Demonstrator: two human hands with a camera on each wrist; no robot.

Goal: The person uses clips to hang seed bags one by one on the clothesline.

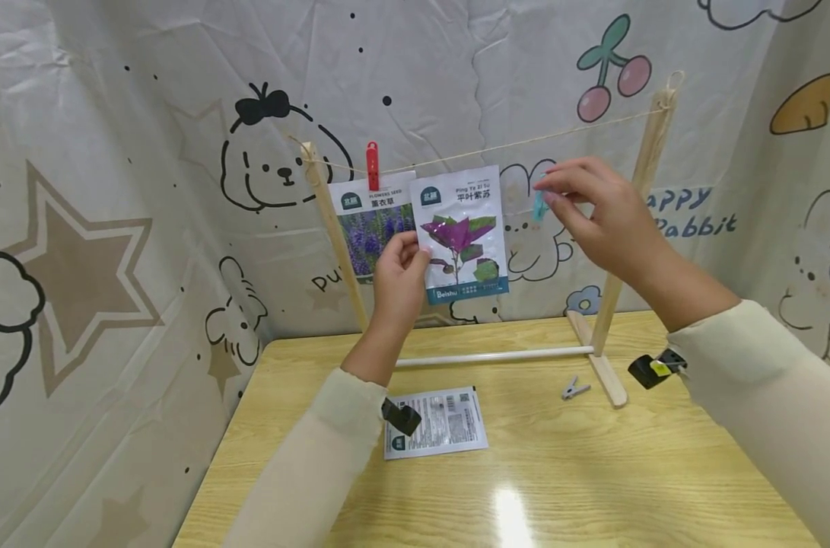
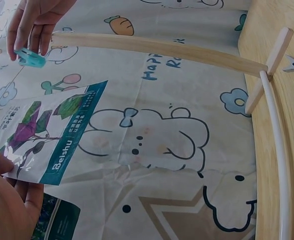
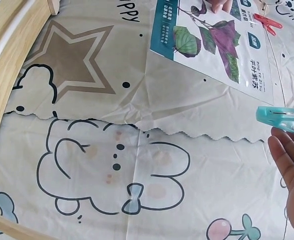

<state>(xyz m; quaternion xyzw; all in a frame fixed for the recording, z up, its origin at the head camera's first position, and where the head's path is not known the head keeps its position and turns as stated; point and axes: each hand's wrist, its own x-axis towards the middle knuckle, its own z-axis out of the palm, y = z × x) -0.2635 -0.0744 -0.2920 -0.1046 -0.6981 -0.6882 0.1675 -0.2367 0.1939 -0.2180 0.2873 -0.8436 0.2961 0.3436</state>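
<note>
My left hand [image 1: 402,278] pinches the left edge of a seed packet [image 1: 462,228] printed with a purple-leaved plant, holding it upright at the string [image 1: 524,144]. Behind and left of it, a lavender seed packet [image 1: 360,240] hangs from the string under a red clothespin [image 1: 373,166]. To the right, my right hand [image 1: 593,209] pinches a teal clothespin [image 1: 539,205] between thumb and fingers, apart from the packet. The right wrist view shows the teal clothespin [image 3: 279,117] pointing toward the packet's top edge [image 3: 266,82].
The string runs between two wooden posts [image 1: 650,144], joined low down by a white rod [image 1: 497,356]. On the table [image 1: 565,472] lie another packet [image 1: 449,422], text side up, and a grey clothespin [image 1: 574,389] beside the right post's wooden foot [image 1: 609,380]. A printed curtain [image 1: 442,76] hangs behind.
</note>
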